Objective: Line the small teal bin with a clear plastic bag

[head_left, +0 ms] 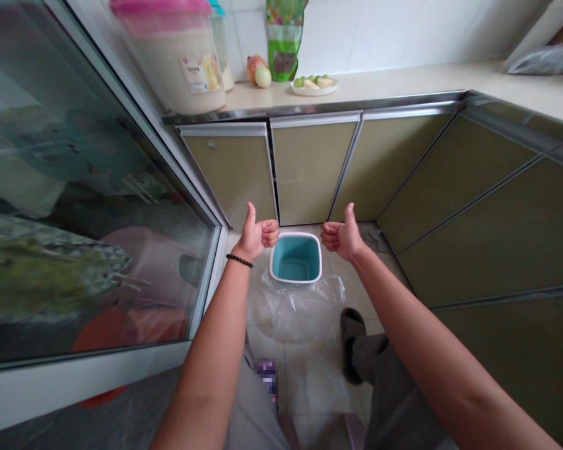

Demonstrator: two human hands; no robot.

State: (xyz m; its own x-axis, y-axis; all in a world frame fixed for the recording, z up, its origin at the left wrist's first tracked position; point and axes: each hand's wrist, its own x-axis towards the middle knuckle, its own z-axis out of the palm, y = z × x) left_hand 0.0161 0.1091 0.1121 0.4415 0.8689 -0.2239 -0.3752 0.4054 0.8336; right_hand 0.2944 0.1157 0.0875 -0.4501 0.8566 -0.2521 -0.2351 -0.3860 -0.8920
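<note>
Both my arms reach forward over the floor. My left hand, with a dark bead bracelet at the wrist, is curled into a fist with the thumb pointing up. Opposite it, my right hand makes the same thumb-up fist. Neither fist shows anything in it. Below and between them on the tiled floor stands a teal square bin with a white rim. A clear plastic bag lies crumpled on the floor in front of the bin.
Cabinets line the back and right. On the counter stand a pink-lidded container, an onion, a green pouch and a plate of cut fruit. A glass door borders the left. A slipper shows below.
</note>
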